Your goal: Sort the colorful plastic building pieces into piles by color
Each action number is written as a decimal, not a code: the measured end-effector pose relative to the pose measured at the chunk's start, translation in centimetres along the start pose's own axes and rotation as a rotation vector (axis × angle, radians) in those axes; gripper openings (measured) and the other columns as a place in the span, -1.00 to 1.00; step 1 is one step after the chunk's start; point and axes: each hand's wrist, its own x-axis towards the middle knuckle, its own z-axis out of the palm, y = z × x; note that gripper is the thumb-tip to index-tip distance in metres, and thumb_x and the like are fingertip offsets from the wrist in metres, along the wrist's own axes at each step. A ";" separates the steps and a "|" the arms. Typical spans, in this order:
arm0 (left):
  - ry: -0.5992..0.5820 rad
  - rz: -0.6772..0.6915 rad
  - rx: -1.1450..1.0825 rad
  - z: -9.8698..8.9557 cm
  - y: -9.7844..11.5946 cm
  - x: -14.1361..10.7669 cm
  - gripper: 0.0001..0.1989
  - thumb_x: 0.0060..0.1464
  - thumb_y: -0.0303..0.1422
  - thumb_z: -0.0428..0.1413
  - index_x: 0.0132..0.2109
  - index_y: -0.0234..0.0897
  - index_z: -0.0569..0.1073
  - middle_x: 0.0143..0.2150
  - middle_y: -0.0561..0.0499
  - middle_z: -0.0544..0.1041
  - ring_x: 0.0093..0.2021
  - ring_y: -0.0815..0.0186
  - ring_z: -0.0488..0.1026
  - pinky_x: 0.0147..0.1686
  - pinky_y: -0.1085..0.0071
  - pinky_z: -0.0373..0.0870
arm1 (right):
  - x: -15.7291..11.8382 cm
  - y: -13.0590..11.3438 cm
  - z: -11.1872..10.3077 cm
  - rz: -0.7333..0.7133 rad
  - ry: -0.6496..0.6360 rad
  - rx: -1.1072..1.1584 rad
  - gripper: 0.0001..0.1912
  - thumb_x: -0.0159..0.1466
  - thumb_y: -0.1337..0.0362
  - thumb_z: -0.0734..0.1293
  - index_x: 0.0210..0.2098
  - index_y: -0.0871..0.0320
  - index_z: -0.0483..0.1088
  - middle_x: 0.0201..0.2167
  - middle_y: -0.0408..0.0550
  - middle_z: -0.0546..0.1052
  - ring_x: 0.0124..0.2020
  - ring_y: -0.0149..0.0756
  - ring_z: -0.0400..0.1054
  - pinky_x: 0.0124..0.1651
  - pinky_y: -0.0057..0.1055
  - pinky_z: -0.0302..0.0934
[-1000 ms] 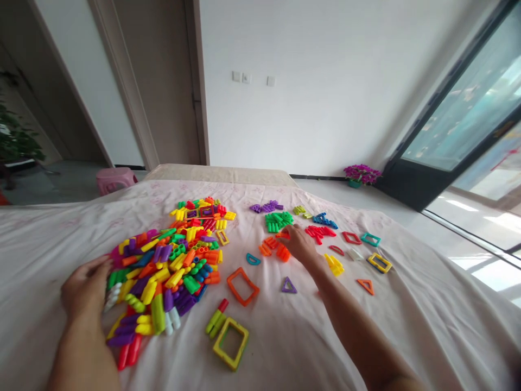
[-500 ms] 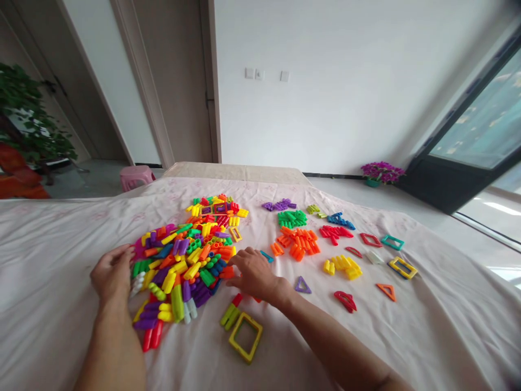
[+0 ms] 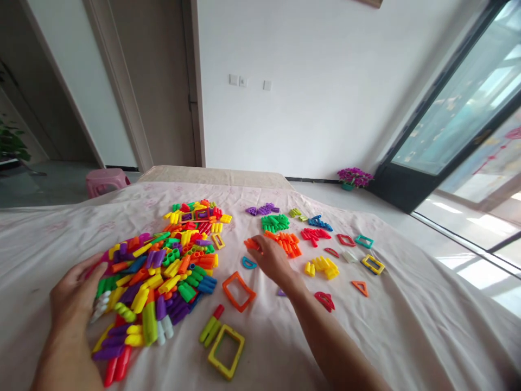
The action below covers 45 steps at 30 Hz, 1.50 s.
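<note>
My right hand [image 3: 268, 258] is closed, its fingers on an orange tube block [image 3: 251, 244] at the left side of the orange block group [image 3: 291, 244]. My left hand [image 3: 75, 296] is at the left edge of a big mixed pile of coloured tube blocks [image 3: 163, 271]. Its thumb and fingers pinch the edge of a flat pink thing [image 3: 97, 270], mostly hidden under the pile. Near my right hand lie a blue half-round piece [image 3: 249, 263] and an orange square frame [image 3: 239, 292].
Sorted groups of purple [image 3: 264, 209], green [image 3: 275, 222], blue [image 3: 319, 222], red [image 3: 315, 235] and yellow blocks [image 3: 322, 267] lie to the right. A yellow square frame [image 3: 227, 352] is in front. Several frame pieces lie farther right. A pink stool [image 3: 106, 182] stands beyond the cloth-covered surface.
My right hand has moved from the pile's right edge to the orange group, carrying an orange block. The orange square frame is now uncovered. My left hand stays at the pile; the view has shifted.
</note>
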 end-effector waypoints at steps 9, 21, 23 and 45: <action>-0.028 -0.120 -0.185 0.1 2.7 -1.5 -0.40 -0.19 -0.25 0.29 0.08 -0.25 0.57 -0.03 -0.06 0.61 0.01 0.08 0.51 0.12 0.18 0.41 | 1.3 7.8 -2.8 0.342 0.121 -0.168 -0.66 0.35 0.19 0.22 0.04 0.06 0.49 0.00 0.05 0.50 -0.02 -0.15 0.40 -0.16 -0.36 0.16; -0.115 -0.079 -0.297 0.2 2.9 -1.8 -0.38 -0.17 -0.23 0.32 0.09 -0.34 0.53 0.08 -0.12 0.56 0.10 0.10 0.48 0.18 0.26 0.37 | 2.1 -4.2 5.5 -0.188 -0.143 0.194 -0.67 0.28 0.25 0.34 0.04 0.09 0.45 0.00 0.01 0.54 -0.04 -0.24 0.44 -0.03 -0.40 0.26; -0.127 -0.071 -0.275 0.1 2.7 -1.6 -0.38 -0.16 -0.21 0.31 0.09 -0.35 0.52 0.10 -0.14 0.55 0.10 0.08 0.47 0.18 0.24 0.37 | 2.5 -5.6 6.9 -0.200 -0.163 0.137 -0.62 0.26 0.18 0.38 0.06 0.09 0.43 0.00 0.04 0.53 0.02 -0.16 0.41 -0.01 -0.34 0.26; -0.125 -0.068 -0.071 -0.3 2.6 -1.7 -0.45 -0.19 -0.12 0.25 0.01 -0.19 0.59 -0.01 0.00 0.61 0.06 -0.01 0.49 0.20 0.09 0.33 | 1.9 6.3 -2.4 0.283 0.041 -0.074 -0.72 0.24 0.20 0.32 -0.07 0.05 0.51 -0.10 -0.03 0.57 -0.08 -0.19 0.43 -0.23 -0.41 0.14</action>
